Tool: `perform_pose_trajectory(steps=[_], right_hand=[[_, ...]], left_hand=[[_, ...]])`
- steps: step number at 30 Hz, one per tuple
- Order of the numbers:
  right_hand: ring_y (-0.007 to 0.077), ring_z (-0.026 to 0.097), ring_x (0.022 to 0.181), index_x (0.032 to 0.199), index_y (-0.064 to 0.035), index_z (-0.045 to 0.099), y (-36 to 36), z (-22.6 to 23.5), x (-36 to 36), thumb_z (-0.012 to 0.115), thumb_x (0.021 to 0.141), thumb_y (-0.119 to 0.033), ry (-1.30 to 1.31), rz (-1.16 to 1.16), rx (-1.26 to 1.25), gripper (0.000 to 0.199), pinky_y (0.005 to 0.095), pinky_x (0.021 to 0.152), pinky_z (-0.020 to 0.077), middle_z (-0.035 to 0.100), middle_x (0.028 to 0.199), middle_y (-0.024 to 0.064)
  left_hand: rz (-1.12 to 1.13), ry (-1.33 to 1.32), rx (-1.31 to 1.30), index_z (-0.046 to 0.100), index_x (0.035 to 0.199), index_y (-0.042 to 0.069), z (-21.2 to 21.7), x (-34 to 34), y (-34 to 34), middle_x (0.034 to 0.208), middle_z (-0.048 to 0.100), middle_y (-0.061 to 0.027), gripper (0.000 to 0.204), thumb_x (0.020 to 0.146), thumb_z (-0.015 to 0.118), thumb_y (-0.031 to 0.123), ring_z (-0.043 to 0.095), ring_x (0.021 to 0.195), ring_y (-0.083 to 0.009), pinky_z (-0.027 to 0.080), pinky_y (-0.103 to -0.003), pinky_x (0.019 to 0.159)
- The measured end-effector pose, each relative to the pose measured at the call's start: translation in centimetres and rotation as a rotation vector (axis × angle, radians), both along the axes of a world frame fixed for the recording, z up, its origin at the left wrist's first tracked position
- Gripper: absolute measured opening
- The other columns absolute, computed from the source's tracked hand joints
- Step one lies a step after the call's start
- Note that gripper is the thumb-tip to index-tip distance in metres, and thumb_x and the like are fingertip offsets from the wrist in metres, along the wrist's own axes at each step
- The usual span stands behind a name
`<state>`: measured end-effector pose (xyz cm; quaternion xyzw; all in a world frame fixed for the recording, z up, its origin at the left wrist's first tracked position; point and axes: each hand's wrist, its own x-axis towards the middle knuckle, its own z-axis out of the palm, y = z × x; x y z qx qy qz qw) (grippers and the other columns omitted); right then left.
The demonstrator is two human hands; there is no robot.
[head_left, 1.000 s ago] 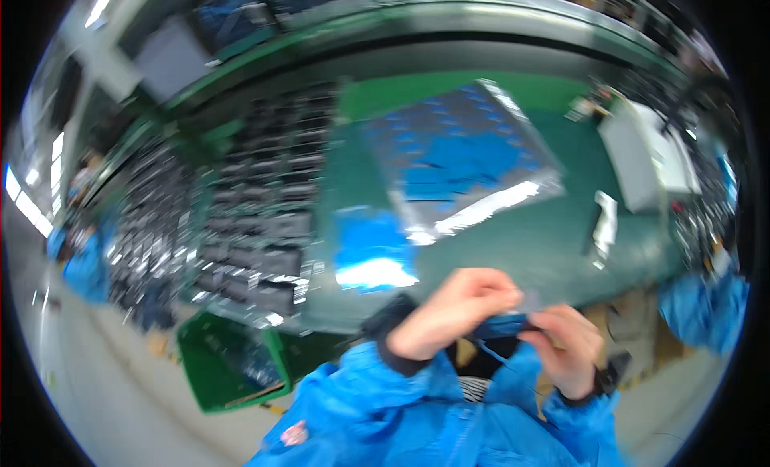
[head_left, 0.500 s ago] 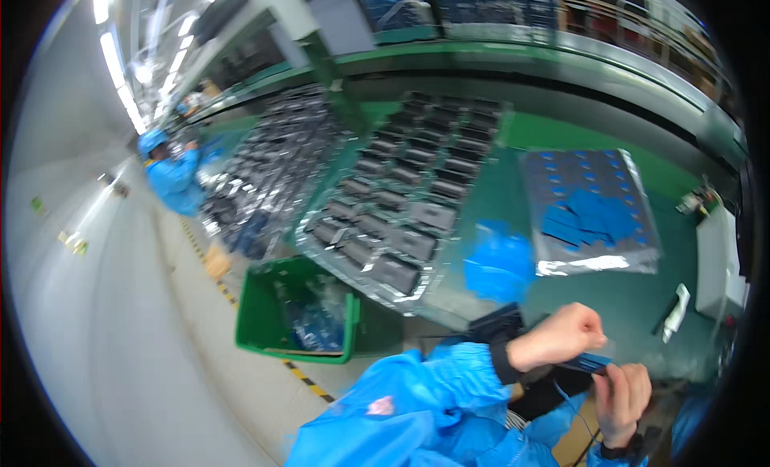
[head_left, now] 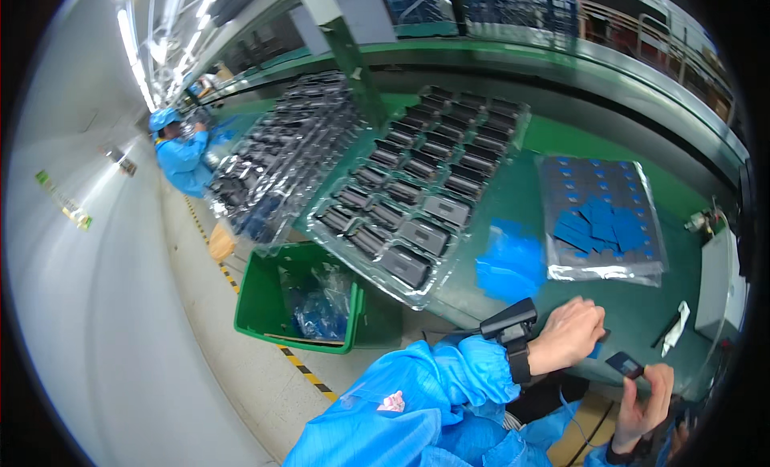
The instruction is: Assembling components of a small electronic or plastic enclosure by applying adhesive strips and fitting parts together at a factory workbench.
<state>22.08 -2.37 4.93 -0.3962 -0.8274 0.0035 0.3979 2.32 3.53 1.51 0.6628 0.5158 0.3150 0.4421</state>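
Note:
My left hand [head_left: 568, 335] is closed over the table's near edge, fingers curled under. A small blue flat piece [head_left: 595, 351] shows just below its fingertips; whether they grip it is hidden. My right hand [head_left: 648, 399], lower and to the right, pinches a small dark flat rectangular piece [head_left: 624, 364] between thumb and fingers. Ahead, a clear plastic bag holding a dark grey sheet with blue tabs [head_left: 561, 201] lies flat. Several loose blue flat pieces [head_left: 597, 226] are heaped on it. Left of the bag lies a blue film heap [head_left: 511, 262].
A clear tray [head_left: 451, 284] of dark rectangular parts lies left of centre, with more stacked trays [head_left: 281, 146] beyond. A green bin [head_left: 249, 302] with crumpled plastic stands below. At right are a black-and-white tool [head_left: 674, 329] and a white box [head_left: 716, 278]. A person in blue [head_left: 183, 156] works far left.
My hands have drawn apart. The right has moved slightly right and down, carrying the dark piece; the left has stayed near the table edge. The whole view has shifted slightly.

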Motion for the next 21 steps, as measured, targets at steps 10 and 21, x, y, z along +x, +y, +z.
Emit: perform_pose_trajectory(steps=[10,21], right_hand=[[0.0231,0.052,0.073,0.088,-0.0005,0.054,-0.4,-2.5,-2.7,0.076,0.064,-0.012,0.495,-0.143,-0.105,0.035,0.0319,0.068,0.0426,0.055,0.081,0.0113],[0.0181,0.052,0.080,0.090,0.0011,0.053,-1.9,-3.9,-2.9,0.073,0.062,-0.002,0.881,-0.097,-0.427,0.035,0.0271,0.072,0.0437,0.053,0.090,0.0119]], left_hand=[[0.183,0.305,0.525,0.056,0.100,0.004,2.2,-3.6,-1.1,0.095,0.053,-0.0124,0.036,0.068,0.070,0.012,0.049,0.094,-0.0316,0.041,-0.039,0.081],[0.298,0.912,0.662,0.057,0.096,0.005,6.2,-22.5,8.6,0.091,0.054,-0.0115,0.027,0.070,0.065,0.003,0.057,0.084,-0.0330,0.047,-0.041,0.070]])
